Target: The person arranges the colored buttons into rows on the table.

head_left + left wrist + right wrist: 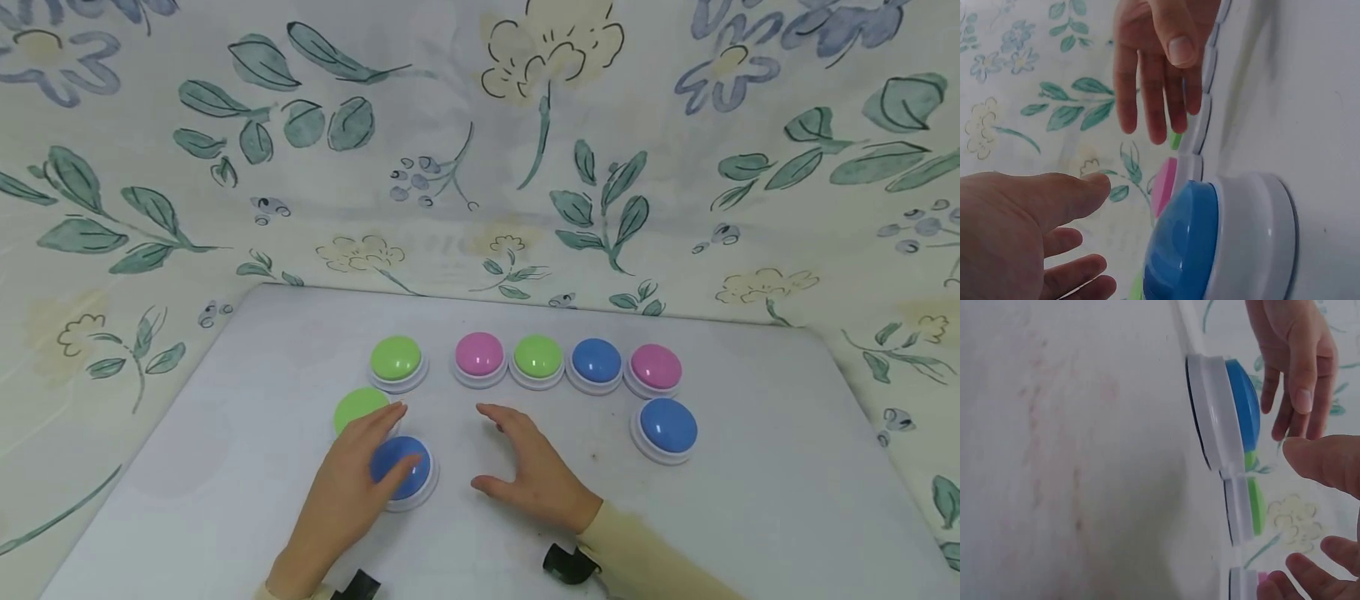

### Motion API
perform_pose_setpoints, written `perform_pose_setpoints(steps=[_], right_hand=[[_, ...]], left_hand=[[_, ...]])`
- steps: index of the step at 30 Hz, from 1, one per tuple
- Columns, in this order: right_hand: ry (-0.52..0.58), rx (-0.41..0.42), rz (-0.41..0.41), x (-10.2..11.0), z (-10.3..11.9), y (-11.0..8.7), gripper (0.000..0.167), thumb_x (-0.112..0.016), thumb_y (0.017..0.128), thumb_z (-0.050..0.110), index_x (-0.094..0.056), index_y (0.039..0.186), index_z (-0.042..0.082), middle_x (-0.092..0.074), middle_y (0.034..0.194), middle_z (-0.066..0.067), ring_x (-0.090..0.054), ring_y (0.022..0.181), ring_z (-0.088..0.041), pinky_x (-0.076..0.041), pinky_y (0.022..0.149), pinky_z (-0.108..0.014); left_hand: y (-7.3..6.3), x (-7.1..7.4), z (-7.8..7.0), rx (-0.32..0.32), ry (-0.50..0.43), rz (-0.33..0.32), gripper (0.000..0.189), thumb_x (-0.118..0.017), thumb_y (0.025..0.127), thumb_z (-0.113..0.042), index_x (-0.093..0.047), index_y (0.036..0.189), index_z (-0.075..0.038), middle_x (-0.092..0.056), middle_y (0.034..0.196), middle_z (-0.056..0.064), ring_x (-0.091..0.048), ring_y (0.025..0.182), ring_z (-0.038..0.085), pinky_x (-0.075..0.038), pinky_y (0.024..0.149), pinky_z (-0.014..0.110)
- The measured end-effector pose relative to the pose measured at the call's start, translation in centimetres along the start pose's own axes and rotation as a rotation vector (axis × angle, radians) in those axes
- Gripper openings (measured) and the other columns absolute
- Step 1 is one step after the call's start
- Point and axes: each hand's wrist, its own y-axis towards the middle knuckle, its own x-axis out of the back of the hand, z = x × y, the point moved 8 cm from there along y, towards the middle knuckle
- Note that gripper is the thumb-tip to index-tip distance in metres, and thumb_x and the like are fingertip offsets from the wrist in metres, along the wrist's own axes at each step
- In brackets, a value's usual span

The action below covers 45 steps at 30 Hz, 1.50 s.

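My left hand (341, 483) hovers with extended fingers over a blue domed push button (407, 448) on a white round base. Its fingers partly cover a green push button (356, 409) just behind. In the left wrist view, the thumb stands apart from the blue button (1179, 250), and nothing is held. To the right, my right hand (536, 471) hangs above the white table with thumb and fingers spread, holding nothing. In the right wrist view, the blue button (1244, 406) stands beyond the right thumb, with the left hand (1294, 344) past it.
Along the back stand another green button (395, 358), a pink one (479, 354), a green one (537, 357), a blue one (596, 361) and a pink one (656, 367). A further blue button (669, 426) sits at right. Floral cloth (450, 242) rises behind the white tabletop (750, 517).
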Motion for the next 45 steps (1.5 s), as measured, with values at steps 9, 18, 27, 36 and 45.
perform_pose_setpoints(steps=[9, 18, 27, 36, 45], right_hand=[[-0.037, -0.053, 0.108, -2.6, 0.6, 1.3, 0.084, -0.082, 0.085, 0.027, -0.037, 0.155, 0.019, -0.042, 0.154, 0.0, -0.039, 0.142, -0.02, -0.035, 0.117, -0.042], [-0.1, 0.065, 0.121, -3.9, 1.7, 2.6, 0.085, -0.084, 0.082, 0.027, -0.039, 0.153, 0.014, -0.045, 0.153, -0.003, -0.04, 0.142, -0.02, -0.034, 0.118, -0.036], [-0.117, 0.119, 0.138, -5.3, 2.4, 3.4, 0.083, -0.084, 0.083, 0.029, -0.041, 0.152, 0.012, -0.048, 0.151, -0.004, -0.042, 0.14, -0.019, -0.034, 0.117, -0.035], [-0.114, 0.097, 0.184, -6.8, 2.4, 3.7, 0.08, -0.083, 0.084, 0.03, -0.042, 0.151, 0.013, -0.049, 0.149, 0.0, -0.042, 0.138, -0.015, -0.038, 0.114, -0.031], [-0.149, 0.163, 0.153, -7.0, 2.5, 3.8, 0.076, -0.084, 0.082, 0.026, -0.047, 0.146, 0.008, -0.055, 0.143, -0.002, -0.045, 0.133, -0.014, -0.039, 0.111, -0.027]], left_hand=[[-2.2, 1.3, 2.0, 0.008, 0.053, -0.097, 0.068, -0.087, 0.079, -0.02, -0.058, 0.14, -0.009, -0.06, 0.136, 0.01, -0.055, 0.126, 0.032, -0.045, 0.103, 0.049], [-3.4, 1.8, 3.0, 0.034, 0.031, -0.12, 0.073, -0.09, 0.074, -0.019, -0.058, 0.139, -0.009, -0.063, 0.133, 0.012, -0.061, 0.118, 0.034, -0.05, 0.101, 0.043], [-4.1, 0.9, 3.8, 0.063, 0.069, -0.097, 0.077, -0.093, 0.07, -0.021, -0.059, 0.138, -0.009, -0.068, 0.12, 0.008, -0.066, 0.101, 0.024, -0.058, 0.077, 0.046], [-4.5, -0.4, 4.8, 0.149, 0.073, 0.0, 0.077, -0.092, 0.07, -0.02, -0.058, 0.138, -0.007, -0.069, 0.116, 0.009, -0.067, 0.106, 0.029, -0.059, 0.084, 0.048], [-4.5, -1.3, 4.7, 0.12, 0.068, 0.014, 0.08, -0.094, 0.066, -0.023, -0.06, 0.135, -0.003, -0.068, 0.121, 0.014, -0.068, 0.104, 0.032, -0.059, 0.083, 0.049]])
